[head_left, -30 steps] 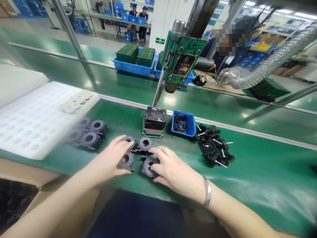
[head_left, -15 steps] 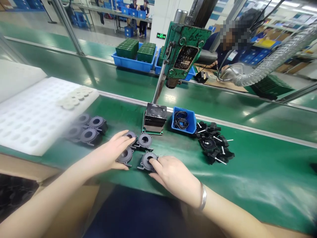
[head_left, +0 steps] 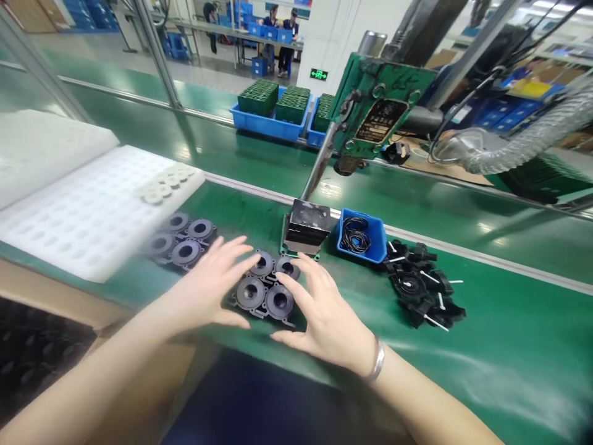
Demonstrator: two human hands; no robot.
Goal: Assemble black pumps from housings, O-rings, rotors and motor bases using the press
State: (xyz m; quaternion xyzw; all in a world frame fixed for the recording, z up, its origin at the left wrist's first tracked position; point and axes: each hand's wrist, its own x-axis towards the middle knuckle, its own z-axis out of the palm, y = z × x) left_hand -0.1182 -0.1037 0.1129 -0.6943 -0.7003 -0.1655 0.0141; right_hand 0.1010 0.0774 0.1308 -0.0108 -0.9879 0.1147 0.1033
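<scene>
Open hands flanking grey housings

You have four grey round housings between your hands and four more to their left. One small blue bin sits beyond them, and two blue trays across the belt.

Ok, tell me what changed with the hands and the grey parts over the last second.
The four grey round parts were pushed together from a loose spread into a tight square cluster. The left hand and right hand opened out, fingers spread, flanking the cluster on either side rather than pressing down on single parts. The other grey group, blue bin and black parts pile stayed as they were.
</scene>
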